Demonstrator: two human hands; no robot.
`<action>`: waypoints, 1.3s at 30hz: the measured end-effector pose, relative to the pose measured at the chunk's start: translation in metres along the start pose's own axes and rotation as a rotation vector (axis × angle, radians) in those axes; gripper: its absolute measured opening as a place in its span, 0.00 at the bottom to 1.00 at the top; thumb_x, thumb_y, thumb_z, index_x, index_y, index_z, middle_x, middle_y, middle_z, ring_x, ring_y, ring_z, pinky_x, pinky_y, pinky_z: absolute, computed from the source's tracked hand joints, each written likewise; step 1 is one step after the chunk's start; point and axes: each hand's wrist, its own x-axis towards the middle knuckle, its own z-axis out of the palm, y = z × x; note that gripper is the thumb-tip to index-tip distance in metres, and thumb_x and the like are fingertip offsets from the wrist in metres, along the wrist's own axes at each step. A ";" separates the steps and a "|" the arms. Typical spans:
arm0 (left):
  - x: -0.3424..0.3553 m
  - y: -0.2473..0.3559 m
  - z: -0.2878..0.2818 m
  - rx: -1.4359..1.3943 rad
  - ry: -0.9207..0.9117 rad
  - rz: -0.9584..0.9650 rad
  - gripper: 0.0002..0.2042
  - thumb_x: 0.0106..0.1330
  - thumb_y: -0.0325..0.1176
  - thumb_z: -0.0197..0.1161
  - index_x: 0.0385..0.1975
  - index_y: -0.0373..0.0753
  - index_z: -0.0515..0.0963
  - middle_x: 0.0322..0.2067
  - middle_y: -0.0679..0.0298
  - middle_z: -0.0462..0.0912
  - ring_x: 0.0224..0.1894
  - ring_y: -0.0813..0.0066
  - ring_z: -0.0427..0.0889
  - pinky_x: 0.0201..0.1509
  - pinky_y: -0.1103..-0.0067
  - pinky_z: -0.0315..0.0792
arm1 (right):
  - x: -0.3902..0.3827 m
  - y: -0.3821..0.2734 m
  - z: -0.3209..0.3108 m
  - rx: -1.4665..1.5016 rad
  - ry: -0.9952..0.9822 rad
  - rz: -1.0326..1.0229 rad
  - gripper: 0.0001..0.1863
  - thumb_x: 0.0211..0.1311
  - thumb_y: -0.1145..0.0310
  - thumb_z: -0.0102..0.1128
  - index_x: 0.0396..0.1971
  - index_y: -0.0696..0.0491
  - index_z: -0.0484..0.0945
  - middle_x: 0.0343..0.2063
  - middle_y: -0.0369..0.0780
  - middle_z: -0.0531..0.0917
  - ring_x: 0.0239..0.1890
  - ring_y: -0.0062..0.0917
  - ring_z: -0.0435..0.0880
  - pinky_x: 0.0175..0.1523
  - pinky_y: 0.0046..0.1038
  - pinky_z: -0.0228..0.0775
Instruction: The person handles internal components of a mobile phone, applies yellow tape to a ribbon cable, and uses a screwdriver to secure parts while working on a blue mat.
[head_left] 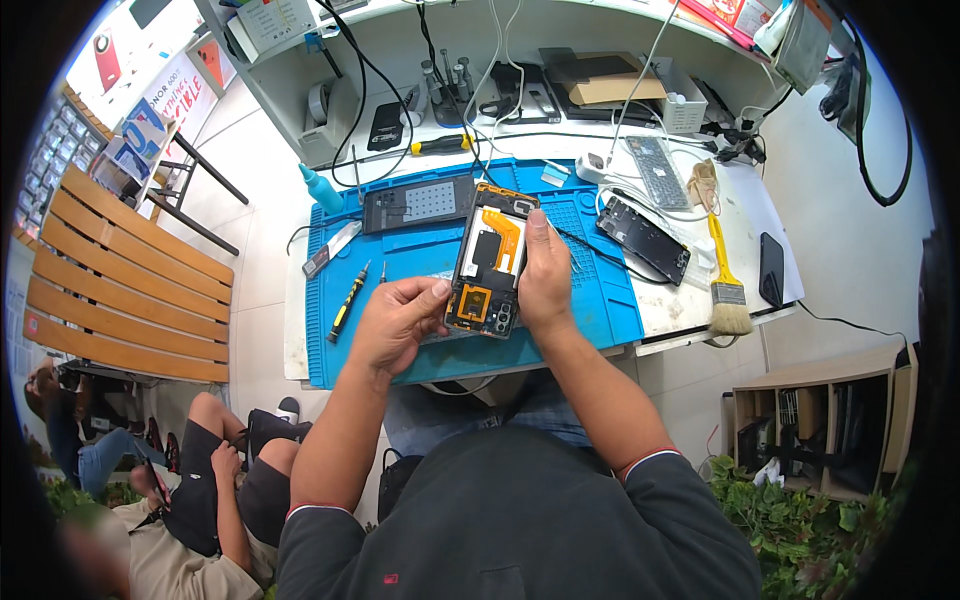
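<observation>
An opened smartphone [488,256] is held up above the blue repair mat [600,310], its back off so that orange flex cables and the camera lenses show. My right hand [545,270] is wrapped round its right side, the thumb lying on the upper edge. At the lower left corner my left hand [405,318] pinches the phone between thumb and fingers. On the mat to the left lie a yellow-and-black screwdriver [348,302] and a flat blade tool [331,249]. A dark heating plate or phone-sized panel [418,204] rests behind the phone.
A turquoise bottle [321,189] stands at the mat's far left corner. Another opened phone [643,240], a brush [725,275] and a black phone [771,270] lie to the right. Cables [610,180] cross the bench. A seated person [215,490] is at the lower left.
</observation>
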 end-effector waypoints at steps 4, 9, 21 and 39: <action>-0.007 0.001 0.002 0.075 -0.004 0.057 0.13 0.77 0.35 0.76 0.50 0.28 0.90 0.37 0.62 0.91 0.34 0.79 0.86 0.39 0.79 0.82 | -0.002 -0.002 0.001 -0.055 0.008 -0.057 0.32 0.95 0.47 0.40 0.56 0.63 0.83 0.46 0.42 0.91 0.44 0.20 0.90 0.51 0.25 0.83; -0.004 -0.014 -0.003 0.056 0.018 0.113 0.12 0.79 0.33 0.74 0.51 0.29 0.89 0.37 0.62 0.92 0.34 0.78 0.87 0.39 0.79 0.83 | -0.002 0.004 -0.001 -0.031 0.000 -0.012 0.31 0.95 0.48 0.39 0.55 0.62 0.83 0.46 0.41 0.91 0.44 0.20 0.89 0.50 0.25 0.83; 0.019 0.016 0.002 0.095 -0.006 0.151 0.13 0.79 0.36 0.75 0.50 0.30 0.91 0.34 0.65 0.91 0.33 0.80 0.86 0.39 0.81 0.81 | -0.013 -0.007 0.006 -0.061 -0.166 0.028 0.30 0.95 0.48 0.40 0.58 0.60 0.82 0.45 0.39 0.91 0.43 0.18 0.90 0.48 0.23 0.84; 0.026 0.033 -0.015 0.030 -0.020 0.063 0.15 0.78 0.37 0.76 0.52 0.31 0.90 0.39 0.62 0.93 0.37 0.78 0.89 0.43 0.79 0.86 | -0.009 -0.002 0.004 -0.061 -0.261 0.103 0.29 0.95 0.49 0.44 0.57 0.62 0.84 0.44 0.39 0.92 0.41 0.17 0.90 0.47 0.22 0.84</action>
